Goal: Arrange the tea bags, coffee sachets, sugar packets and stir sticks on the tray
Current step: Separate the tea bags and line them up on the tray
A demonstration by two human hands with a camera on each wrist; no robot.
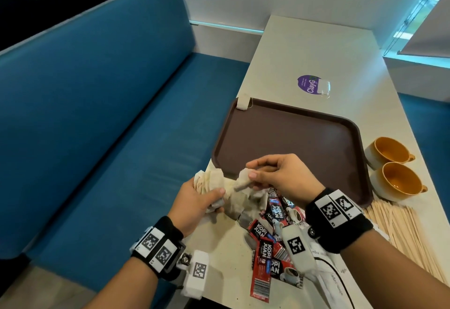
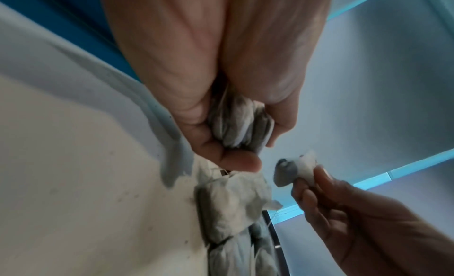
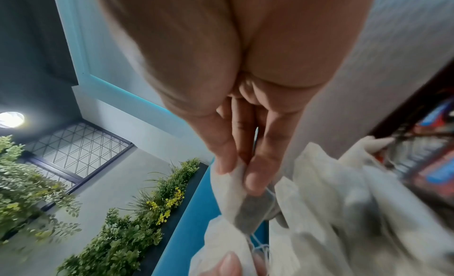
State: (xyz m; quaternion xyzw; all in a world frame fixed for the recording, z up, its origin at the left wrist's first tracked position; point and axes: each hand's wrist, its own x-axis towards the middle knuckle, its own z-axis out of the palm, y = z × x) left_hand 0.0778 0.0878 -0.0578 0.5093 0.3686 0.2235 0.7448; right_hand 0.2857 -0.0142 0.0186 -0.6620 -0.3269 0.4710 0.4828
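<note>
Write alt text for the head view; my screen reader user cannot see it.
A left hand grips a bunch of tea bags while the right hand pinches a single tea bag near a brown tray. Coffee sachets and stir sticks lie on the table, beside two cups.

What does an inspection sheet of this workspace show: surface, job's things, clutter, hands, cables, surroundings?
Surface: pale speckled table, purple round sticker.
Job's things: brown plastic tray with one tea bag on its far corner; loose white tea bags, red-black coffee sachets, wooden stir sticks.
Clutter: two orange-lined cups.
Hands: left hand grips a tea-bag bundle; right hand pinches a single tea bag.
Cables: nothing seen.
Surroundings: blue bench, green plants.
</note>
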